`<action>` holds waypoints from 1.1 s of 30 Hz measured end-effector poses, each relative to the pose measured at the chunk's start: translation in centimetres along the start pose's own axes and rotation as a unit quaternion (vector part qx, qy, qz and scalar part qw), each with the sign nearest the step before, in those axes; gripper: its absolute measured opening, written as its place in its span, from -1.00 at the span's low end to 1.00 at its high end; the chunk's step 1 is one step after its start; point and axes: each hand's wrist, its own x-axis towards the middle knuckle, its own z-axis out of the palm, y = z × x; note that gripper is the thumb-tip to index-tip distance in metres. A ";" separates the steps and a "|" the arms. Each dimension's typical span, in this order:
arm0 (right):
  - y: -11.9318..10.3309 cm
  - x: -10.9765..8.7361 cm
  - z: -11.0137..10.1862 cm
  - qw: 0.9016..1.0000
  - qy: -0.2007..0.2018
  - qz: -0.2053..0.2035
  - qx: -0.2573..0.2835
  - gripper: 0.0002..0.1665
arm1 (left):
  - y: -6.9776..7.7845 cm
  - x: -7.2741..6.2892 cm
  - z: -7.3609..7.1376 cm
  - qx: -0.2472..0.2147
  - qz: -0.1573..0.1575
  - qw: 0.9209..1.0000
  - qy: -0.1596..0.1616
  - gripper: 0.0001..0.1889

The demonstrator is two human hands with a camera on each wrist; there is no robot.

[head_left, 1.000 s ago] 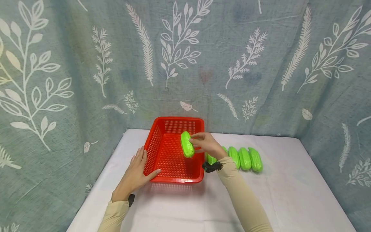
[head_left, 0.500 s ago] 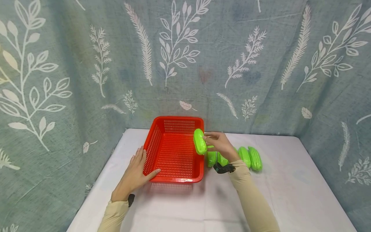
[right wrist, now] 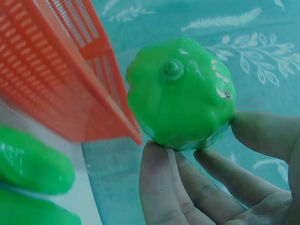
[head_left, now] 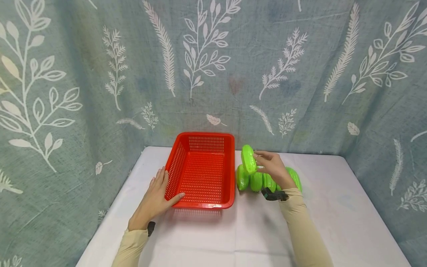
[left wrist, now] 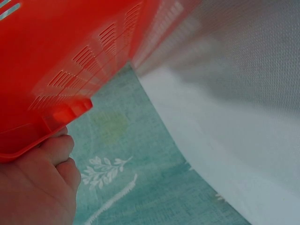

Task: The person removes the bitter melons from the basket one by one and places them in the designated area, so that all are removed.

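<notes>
A bright green, glossy, cucumber-shaped vegetable with a bumpy skin (head_left: 248, 160) is pinched between the thumb and fingers of my right hand (head_left: 275, 167), raised above the table to the right of the red basket. In the right wrist view the vegetable's round end (right wrist: 180, 93), with a small nub, faces the camera. My left hand (head_left: 154, 200) rests against the left side of the red plastic basket (head_left: 231, 174), fingers straight along its rim and thumb across the front left corner. The left wrist view shows this hand (left wrist: 42, 178) below the rim, its fingertips partly hidden.
More green vegetables (head_left: 242, 178) lie in a row on the white table (head_left: 333, 207) just right of the basket, partly covered by my right hand and wrist. Behind and on both sides hangs a grey-green curtain (head_left: 233, 74) with white leaf prints.
My right hand has carried the green vegetable rightward, from above the basket, past its right wall, to over the row of vegetables. The left hand has stayed on the basket.
</notes>
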 end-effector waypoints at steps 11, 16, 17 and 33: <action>0.6 -1.2 -3.5 0.999 0.021 0.014 -0.035 -0.25 | 0.1 -0.1 -0.1 0.003 0.006 1.000 0.004 0.22; 0.7 -1.8 -4.7 0.999 0.025 0.022 -0.037 -0.24 | 0.1 0.0 -0.1 0.004 0.005 1.000 0.007 0.23; 0.8 -1.9 -5.0 0.999 0.025 0.023 -0.035 -0.24 | 0.1 0.1 -0.1 0.004 0.006 1.000 0.006 0.23; 1.6 -3.3 -9.0 0.996 0.052 0.045 -0.062 -0.13 | 0.2 0.0 -0.1 0.001 -0.001 1.000 -0.005 0.23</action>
